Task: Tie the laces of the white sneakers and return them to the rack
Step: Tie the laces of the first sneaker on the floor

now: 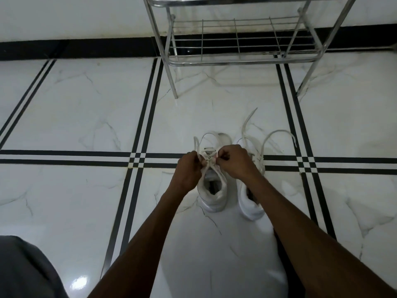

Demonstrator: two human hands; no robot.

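Head view, frame centre: left hand [190,166] and right hand [233,161] pinch left sneaker's laces [207,147]; slackened tension could collapse the bow

Dim, even indoor light falls on a glossy white marble-patterned tile floor [86,104], which carries a small bright glare spot near its bottom-left corner and a faint reflection of the chrome wire shoe rack [236,39] beneath the rack's shelf. Shadows are soft and weak. Wide-angle distortion bows the black inlay lines toward the edges. The picture looks slightly soft, with smeared compression detail.
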